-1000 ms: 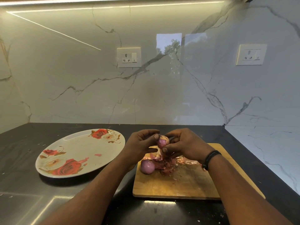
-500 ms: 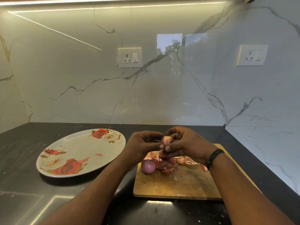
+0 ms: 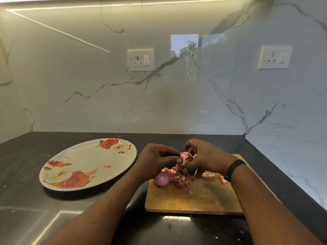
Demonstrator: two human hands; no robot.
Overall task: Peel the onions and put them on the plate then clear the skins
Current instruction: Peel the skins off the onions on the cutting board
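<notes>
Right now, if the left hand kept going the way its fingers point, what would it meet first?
The left hand points rightward at the half-peeled onion it pinches; just beyond is the right hand, though depth is unclear.

You hold a pink-purple onion (image 3: 185, 157) with tan patches. Peeled onion (image 3: 161, 179): glossy purple. Plate (image 3: 85, 161): cream, red roses. Board (image 3: 194, 200): light brown wood. Counter (image 3: 26, 200): black. Wall (image 3: 88, 76): white, grey-veined marble.

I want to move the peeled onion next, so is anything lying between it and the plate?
Nothing visible blocks it. The peeled onion lies at the cutting board's left end, with only bare countertop before the plate. The left forearm crosses above that gap.
</notes>
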